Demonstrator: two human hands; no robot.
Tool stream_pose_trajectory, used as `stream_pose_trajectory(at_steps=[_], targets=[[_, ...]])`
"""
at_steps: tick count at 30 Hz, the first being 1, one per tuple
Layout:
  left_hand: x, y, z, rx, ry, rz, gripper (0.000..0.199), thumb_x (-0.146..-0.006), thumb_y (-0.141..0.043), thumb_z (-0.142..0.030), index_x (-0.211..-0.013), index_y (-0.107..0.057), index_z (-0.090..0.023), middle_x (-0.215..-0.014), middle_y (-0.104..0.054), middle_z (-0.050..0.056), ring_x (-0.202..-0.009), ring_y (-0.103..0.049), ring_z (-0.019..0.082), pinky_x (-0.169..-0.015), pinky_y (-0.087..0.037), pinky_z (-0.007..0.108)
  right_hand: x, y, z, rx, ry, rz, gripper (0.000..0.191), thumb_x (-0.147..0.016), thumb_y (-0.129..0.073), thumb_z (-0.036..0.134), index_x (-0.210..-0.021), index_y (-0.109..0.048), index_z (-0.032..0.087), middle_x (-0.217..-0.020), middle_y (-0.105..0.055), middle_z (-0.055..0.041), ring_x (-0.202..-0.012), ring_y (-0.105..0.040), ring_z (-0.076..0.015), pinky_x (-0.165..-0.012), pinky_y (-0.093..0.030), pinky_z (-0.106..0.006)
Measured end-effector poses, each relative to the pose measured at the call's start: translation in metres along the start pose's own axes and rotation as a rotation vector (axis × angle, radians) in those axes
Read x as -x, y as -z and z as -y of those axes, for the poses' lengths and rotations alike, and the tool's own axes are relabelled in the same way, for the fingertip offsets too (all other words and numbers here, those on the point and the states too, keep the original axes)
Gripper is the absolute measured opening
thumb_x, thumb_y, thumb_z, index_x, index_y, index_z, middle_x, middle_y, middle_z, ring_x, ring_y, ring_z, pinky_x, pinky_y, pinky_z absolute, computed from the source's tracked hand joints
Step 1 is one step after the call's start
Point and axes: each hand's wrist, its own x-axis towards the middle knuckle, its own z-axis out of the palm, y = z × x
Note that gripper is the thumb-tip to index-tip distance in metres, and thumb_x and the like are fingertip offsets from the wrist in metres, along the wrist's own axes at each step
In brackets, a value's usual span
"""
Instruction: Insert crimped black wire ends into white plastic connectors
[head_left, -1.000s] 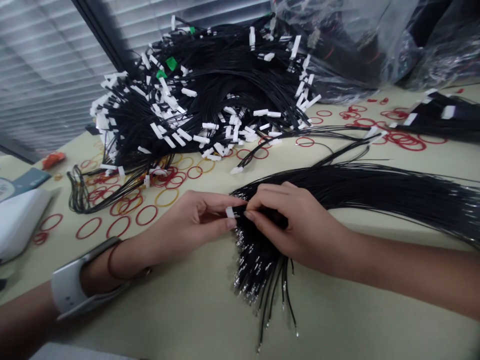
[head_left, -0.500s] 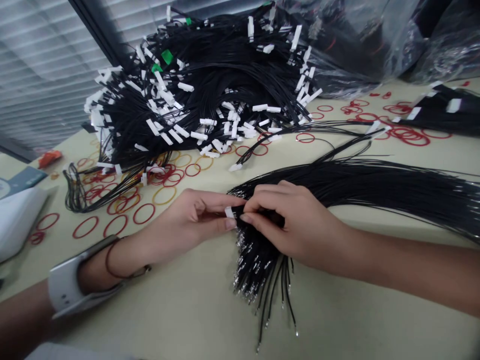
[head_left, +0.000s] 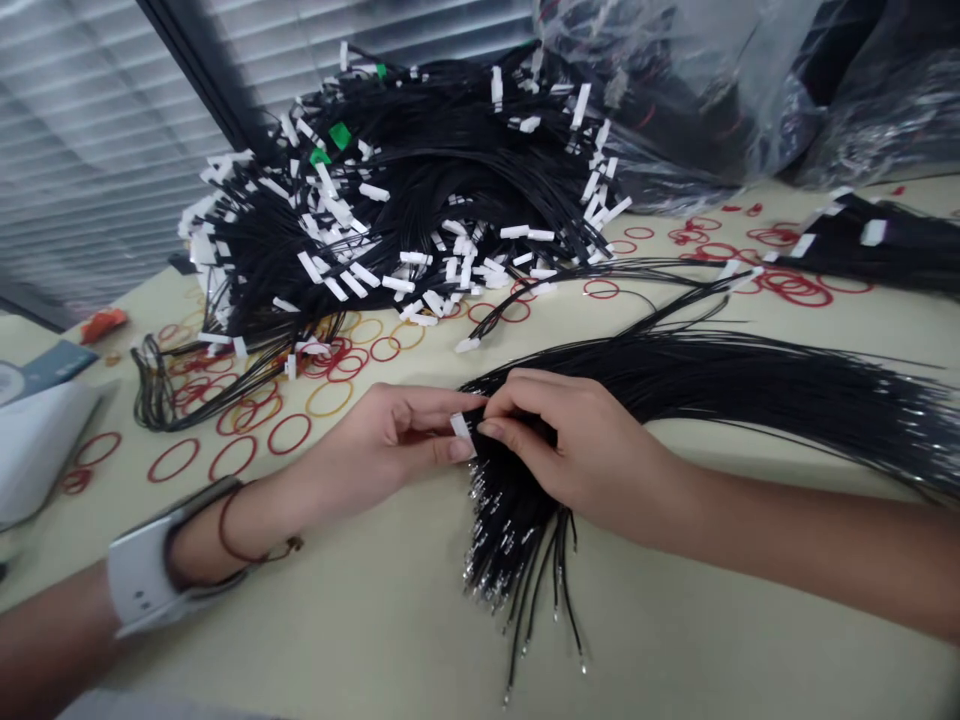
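A small white connector housing (head_left: 461, 432) is pinched between the thumb and fingers of my left hand (head_left: 390, 430). Close against it, my right hand (head_left: 570, 430) pinches a thin black wire near its end; the fingertips cover most of that wire. Both hands sit over a thick bundle of loose black wires (head_left: 727, 375) lying on the table. Silvery crimped terminals (head_left: 491, 540) tip the wire ends below my hands, with several strands fanning out toward me. Whether the pinched wire is inside the housing cannot be made out.
A large heap of black cables with white connectors (head_left: 420, 170) fills the back. Red and yellow rubber bands (head_left: 289, 434) lie scattered on the table (head_left: 360, 620). Clear plastic bags (head_left: 675, 100) stand at the back right, near another cable bundle (head_left: 892, 240). A white object (head_left: 45, 450) lies left.
The view has shifted slightly, so the heap sits lower in the picture. Both hands keep their pinch at the connector housing, the right fingertips a touch farther left.
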Motion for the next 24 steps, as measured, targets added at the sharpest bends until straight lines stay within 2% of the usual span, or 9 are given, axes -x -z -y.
stream_pose_trajectory(at_steps=[4,9,14,24], targets=[[-0.0023,0.0060,0.0010,0.111,-0.009,0.016,0.034,-0.078,-0.057,-0.011,-0.111,-0.058,-0.014,-0.095,-0.070,0.007,-0.085,-0.063,0.013,-0.075,-0.048,0.022,-0.0001,0.0022,0.0015,-0.070,-0.009,-0.028,0.014,-0.083,-0.044,0.017,-0.072,-0.053,0.016,-0.071,-0.053,0.0011,-0.067,-0.047,-0.0087,-0.061,-0.034,-0.021],[-0.0023,0.0093,0.0028,0.130,0.023,0.013,0.029,-0.076,-0.059,-0.011,-0.103,-0.063,-0.017,-0.087,-0.072,0.004,-0.075,-0.063,0.010,-0.066,-0.046,0.016,0.0014,0.0025,0.0015,-0.099,0.033,-0.022,0.014,-0.083,-0.044,0.017,-0.072,-0.052,0.016,-0.069,-0.053,0.0019,-0.065,-0.046,-0.0078,-0.059,-0.033,-0.020],[-0.0021,0.0067,0.0032,0.199,0.013,0.037,0.025,-0.071,-0.062,-0.006,-0.091,-0.068,-0.020,-0.081,-0.073,0.001,-0.071,-0.065,0.009,-0.065,-0.047,0.015,0.0033,0.0013,0.0008,-0.048,0.107,0.015,0.013,-0.083,-0.043,0.015,-0.072,-0.051,0.015,-0.070,-0.051,0.0011,-0.064,-0.044,-0.0072,-0.058,-0.032,-0.020],[-0.0012,0.0052,0.0038,0.122,0.000,0.002,0.025,-0.068,-0.066,-0.009,-0.088,-0.070,-0.022,-0.079,-0.073,0.001,-0.063,-0.064,0.009,-0.060,-0.048,0.014,0.0046,0.0008,0.0009,-0.024,0.165,0.056,0.016,-0.082,-0.040,0.013,-0.071,-0.050,0.012,-0.068,-0.046,0.0000,-0.060,-0.039,-0.0077,-0.055,-0.030,-0.021]])
